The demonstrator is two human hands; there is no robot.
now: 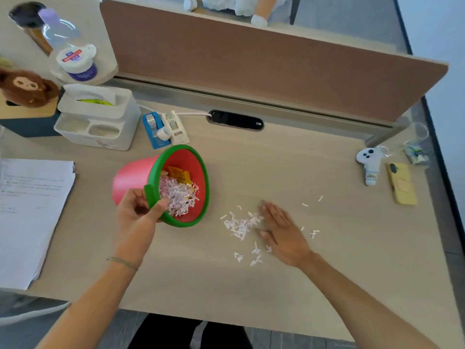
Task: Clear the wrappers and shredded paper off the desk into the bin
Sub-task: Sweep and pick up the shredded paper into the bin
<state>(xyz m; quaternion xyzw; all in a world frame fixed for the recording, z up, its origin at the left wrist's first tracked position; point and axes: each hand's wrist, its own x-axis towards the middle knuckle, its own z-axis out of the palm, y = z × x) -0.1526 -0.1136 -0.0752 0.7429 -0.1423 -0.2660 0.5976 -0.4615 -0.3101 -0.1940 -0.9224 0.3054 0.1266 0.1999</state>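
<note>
A small pink bin [130, 177] with a green rim is tilted on its side, mouth facing right toward me. My left hand [138, 210] grips its rim, thumb inside. The bin holds white shredded paper [178, 197] and a yellow wrapper [180, 175]. A loose pile of shredded paper [240, 226] lies on the desk just right of the bin. My right hand [281, 230] rests flat on the desk, fingers together, touching the pile's right side. Scattered shreds [312, 233] lie behind and below that hand.
A stack of printed papers [30, 210] lies at the left. A white organiser box [100, 122], tape dispensers [163, 129] and a bottle stand at the back left. A white controller [370, 165] and yellow phone [402, 185] sit far right. A brown partition [251, 61] closes the back.
</note>
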